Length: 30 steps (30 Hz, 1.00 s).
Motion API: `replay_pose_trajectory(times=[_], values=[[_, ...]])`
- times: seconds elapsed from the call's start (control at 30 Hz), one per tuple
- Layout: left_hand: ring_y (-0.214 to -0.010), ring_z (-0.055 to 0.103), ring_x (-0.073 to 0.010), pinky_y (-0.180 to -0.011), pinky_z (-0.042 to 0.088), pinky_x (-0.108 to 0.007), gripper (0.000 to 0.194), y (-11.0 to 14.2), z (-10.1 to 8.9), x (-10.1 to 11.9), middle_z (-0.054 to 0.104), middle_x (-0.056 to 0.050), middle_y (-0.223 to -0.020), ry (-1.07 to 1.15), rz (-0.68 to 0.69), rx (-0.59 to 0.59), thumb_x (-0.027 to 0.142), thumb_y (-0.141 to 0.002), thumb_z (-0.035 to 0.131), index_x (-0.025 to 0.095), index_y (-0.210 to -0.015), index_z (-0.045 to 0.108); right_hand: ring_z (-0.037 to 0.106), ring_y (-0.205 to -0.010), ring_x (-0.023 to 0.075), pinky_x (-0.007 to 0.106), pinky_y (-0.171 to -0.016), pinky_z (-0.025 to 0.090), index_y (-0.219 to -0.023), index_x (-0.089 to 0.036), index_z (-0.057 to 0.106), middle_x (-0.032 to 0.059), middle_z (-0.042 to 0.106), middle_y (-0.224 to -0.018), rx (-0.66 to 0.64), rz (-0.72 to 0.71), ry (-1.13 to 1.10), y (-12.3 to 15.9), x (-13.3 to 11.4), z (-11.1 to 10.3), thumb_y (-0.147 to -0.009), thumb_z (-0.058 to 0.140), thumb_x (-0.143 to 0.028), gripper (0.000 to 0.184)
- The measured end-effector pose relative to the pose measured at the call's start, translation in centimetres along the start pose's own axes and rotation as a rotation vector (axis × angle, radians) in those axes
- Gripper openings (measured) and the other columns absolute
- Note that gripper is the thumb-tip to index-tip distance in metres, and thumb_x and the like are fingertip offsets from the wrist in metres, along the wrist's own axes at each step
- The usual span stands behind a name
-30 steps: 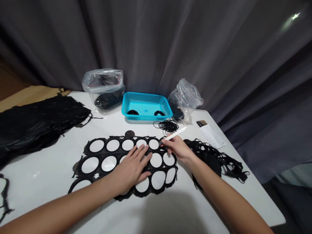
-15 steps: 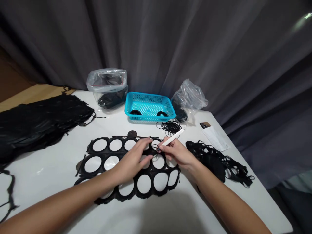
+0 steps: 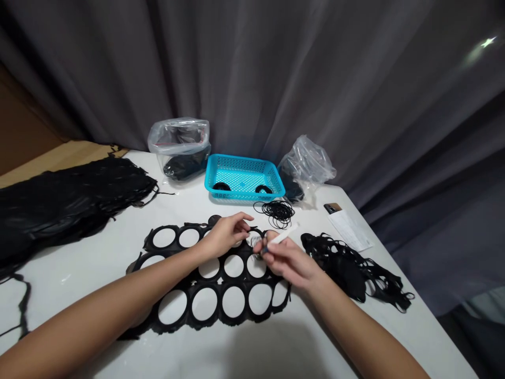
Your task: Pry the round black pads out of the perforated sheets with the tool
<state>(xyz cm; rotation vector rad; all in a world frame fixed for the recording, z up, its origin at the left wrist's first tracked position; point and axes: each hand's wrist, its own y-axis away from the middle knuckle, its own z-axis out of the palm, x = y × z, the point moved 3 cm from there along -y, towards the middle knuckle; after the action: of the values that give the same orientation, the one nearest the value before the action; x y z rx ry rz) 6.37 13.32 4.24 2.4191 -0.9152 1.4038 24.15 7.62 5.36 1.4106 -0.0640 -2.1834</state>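
Observation:
A black, rubbery-looking sheet with rows of large round holes lies flat on the white table. Over its upper middle is my left hand, fingers loosely bent and apart, holding nothing that I can see. My right hand is closed around a slim white pen-like tool, its handle pointing up and to the right. The tool's lower end is blurred near my fingertips, above the upper right holes. Thin dark strands seem to show at those fingertips, too smeared to make out. Just beyond lies a tangle of thin black rings.
A blue basket with black rings inside stands at the back between two clear plastic bags. A stack of black sheets lies left; black scraps, a paper and a phone lie right.
My left hand has lifted and its fingers have curled from lying flat on the sheet. My right hand has turned and drawn slightly nearer to me with the white tool. The view has shifted slightly.

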Motion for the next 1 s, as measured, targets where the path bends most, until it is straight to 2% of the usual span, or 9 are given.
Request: replay_pose_trajectory(times=[0.07, 0.13, 0.2, 0.3, 0.37, 0.7, 0.9, 1.0], values=[[-0.107, 0.066, -0.0248, -0.095, 0.051, -0.044, 0.026, 1.5, 0.1, 0.1, 0.068, -0.01, -0.112, -0.112, 0.011, 0.046, 0.017, -0.097, 0.048, 0.019, -0.119, 0.06, 0.06, -0.072, 0.014, 0.023, -0.058, 0.047, -0.072, -0.022, 0.049, 0.0066, 0.07, -0.093, 0.208, -0.172, 0.068, -0.7, -0.6, -1.5, -0.07, 0.083, -0.038, 0.038], [-0.117, 0.061, -0.0299, -0.101, 0.046, -0.05, 0.025, 3.3, 0.8, 0.4, 0.065, -0.012, -0.122, -0.201, 0.046, 0.022, 0.021, -0.096, 0.051, 0.019, -0.117, 0.064, 0.061, -0.079, 0.0176, 0.028, -0.066, 0.048, -0.068, -0.022, 0.047, 0.0064, 0.07, -0.09, 0.29, -0.267, 0.23, -1.5, -0.6, -2.5, -0.07, 0.081, -0.039, 0.038], [-0.132, 0.051, -0.0347, -0.111, 0.037, -0.054, 0.034, 5.1, 2.1, 0.5, 0.057, -0.016, -0.139, -0.317, 0.091, -0.009, 0.026, -0.095, 0.057, 0.018, -0.127, 0.061, 0.061, -0.082, 0.0195, 0.031, -0.073, 0.048, -0.067, -0.022, 0.049, 0.0054, 0.07, -0.087, 0.261, -0.277, 0.432, -2.2, 0.0, -3.0, -0.073, 0.078, -0.039, 0.034], [-0.144, 0.038, -0.0329, -0.117, 0.029, -0.053, 0.044, 6.8, 3.8, 0.0, 0.043, -0.017, -0.154, -0.66, 0.182, -0.021, 0.033, -0.101, 0.05, 0.017, -0.142, 0.051, 0.063, -0.085, 0.0202, 0.033, -0.079, 0.047, -0.075, -0.021, 0.056, 0.0043, 0.071, -0.09, 0.19, -0.276, 0.696, -2.7, 1.3, -3.0, -0.08, 0.069, -0.037, 0.021], [-0.145, 0.037, -0.0311, -0.118, 0.028, -0.051, 0.046, 7.1, 4.3, -0.4, 0.041, -0.015, -0.156, -0.755, 0.198, -0.015, 0.035, -0.102, 0.049, 0.018, -0.145, 0.048, 0.063, -0.084, 0.0196, 0.033, -0.079, 0.047, -0.079, -0.02, 0.06, 0.0039, 0.071, -0.091, 0.171, -0.288, 0.788, -2.7, 1.8, -2.8, -0.083, 0.065, -0.035, 0.017], [-0.146, 0.036, -0.0316, -0.117, 0.029, -0.05, 0.049, 7.0, 4.3, -0.3, 0.041, -0.014, -0.157, -0.808, 0.185, -0.024, 0.034, -0.099, 0.052, 0.018, -0.146, 0.047, 0.061, -0.075, 0.0173, 0.029, -0.069, 0.044, -0.081, -0.019, 0.062, 0.0026, 0.07, -0.084, 0.177, -0.297, 0.89, -2.9, 1.7, -2.3, -0.085, 0.062, -0.03, 0.011], [-0.146, 0.034, -0.0324, -0.117, 0.029, -0.05, 0.052, 7.0, 4.4, -0.6, 0.039, -0.014, -0.158, -0.804, 0.182, -0.027, 0.035, -0.099, 0.054, 0.019, -0.148, 0.045, 0.063, -0.089, 0.0198, 0.032, -0.082, 0.045, -0.076, -0.021, 0.06, 0.0036, 0.068, -0.089, 0.167, -0.445, 1.022, -2.5, 1.8, -1.9, -0.088, 0.06, -0.026, 0.013], [-0.146, 0.035, -0.034, -0.117, 0.029, -0.051, 0.053, 7.0, 4.4, -0.8, 0.039, -0.015, -0.157, -0.82, 0.187, -0.026, 0.034, -0.097, 0.057, 0.018, -0.146, 0.047, 0.062, -0.082, 0.0189, 0.03, -0.074, 0.045, -0.076, -0.021, 0.058, 0.0033, 0.069, -0.087, 0.196, -0.376, 0.945, -2.7, 2.0, -2.2, -0.087, 0.061, -0.029, 0.014]])
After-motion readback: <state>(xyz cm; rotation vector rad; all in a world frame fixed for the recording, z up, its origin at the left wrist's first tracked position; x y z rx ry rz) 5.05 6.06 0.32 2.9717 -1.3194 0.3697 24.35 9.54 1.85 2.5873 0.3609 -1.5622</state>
